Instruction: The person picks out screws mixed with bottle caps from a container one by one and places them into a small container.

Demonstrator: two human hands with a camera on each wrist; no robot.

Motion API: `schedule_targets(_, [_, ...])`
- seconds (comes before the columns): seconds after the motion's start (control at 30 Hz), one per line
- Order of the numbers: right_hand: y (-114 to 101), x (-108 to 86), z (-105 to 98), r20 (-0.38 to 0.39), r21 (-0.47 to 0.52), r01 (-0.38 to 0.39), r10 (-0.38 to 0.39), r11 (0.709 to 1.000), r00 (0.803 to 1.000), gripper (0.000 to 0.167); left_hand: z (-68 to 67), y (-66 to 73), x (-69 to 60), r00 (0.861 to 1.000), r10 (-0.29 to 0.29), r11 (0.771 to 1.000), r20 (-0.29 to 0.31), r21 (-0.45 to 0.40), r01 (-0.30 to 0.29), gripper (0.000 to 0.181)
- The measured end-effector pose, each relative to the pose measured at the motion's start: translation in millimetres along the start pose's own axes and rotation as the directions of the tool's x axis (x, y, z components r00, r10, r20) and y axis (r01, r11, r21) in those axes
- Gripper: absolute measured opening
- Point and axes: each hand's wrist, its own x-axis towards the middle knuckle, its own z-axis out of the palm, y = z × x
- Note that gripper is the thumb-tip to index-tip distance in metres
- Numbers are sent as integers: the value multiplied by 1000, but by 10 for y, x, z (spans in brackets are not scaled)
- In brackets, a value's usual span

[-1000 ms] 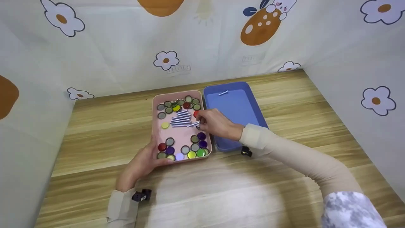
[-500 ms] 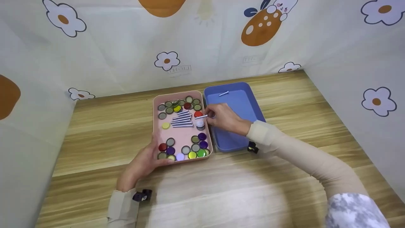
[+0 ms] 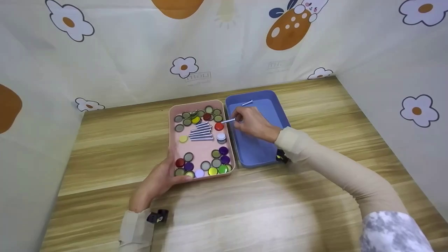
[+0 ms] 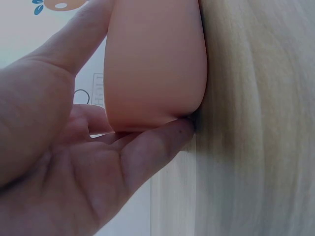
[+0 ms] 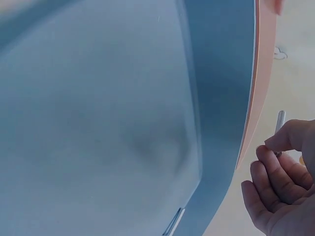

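Head view: a person's right hand (image 3: 252, 122) holds a screw (image 3: 228, 120) over the adjoining rims of a pink tray (image 3: 201, 151) and a blue tray (image 3: 253, 159), with more screws (image 3: 201, 133) among bottle caps (image 3: 212, 171) in the pink. Left wrist: the left hand (image 4: 91, 172) grips the pink tray's corner. Right wrist: the right grip is drawn to a thumb-and-finger pinch on the screw. The step appears to be a transfer into the blue tray; next likely calls for lowering and releasing it.

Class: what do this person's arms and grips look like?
Right arm: wrinkled beige sleeve, paler cuff, mottled grey and white fabric higher up. Left arm: pale cuff. Small black devices sit beside both cuffs. Left grip and right grip: no gloves.
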Motion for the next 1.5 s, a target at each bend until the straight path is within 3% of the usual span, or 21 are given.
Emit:
schedule_targets(0.33, [146,68,-47,-19,-12,-31,30,999,999,22,-2,6,-6,1000,-7,1000,4,-14,7,123])
schedule_targets(0.6, [241,127,-127,-20,32,-98,99,995,995,23,2,-5,17,1000,-3,1000,-1,-10,3,124])
schedule_targets(0.93, [396,187,-171,-38,-11,-132,131,991,991,22,-1,-2,-1,1000,-5,1000,-3,-28,5,125])
schedule_targets(1.1, [448,217,-211,-52,-20,-159,157,987,986,23,-11,4,-9,1000,10,1000,-5,-10,-10,123])
schedule_targets(1.5, [589,333,-255,-24,-47,-251,251,967,968,24,1,-6,4,1000,-15,999,12,-28,15,123])
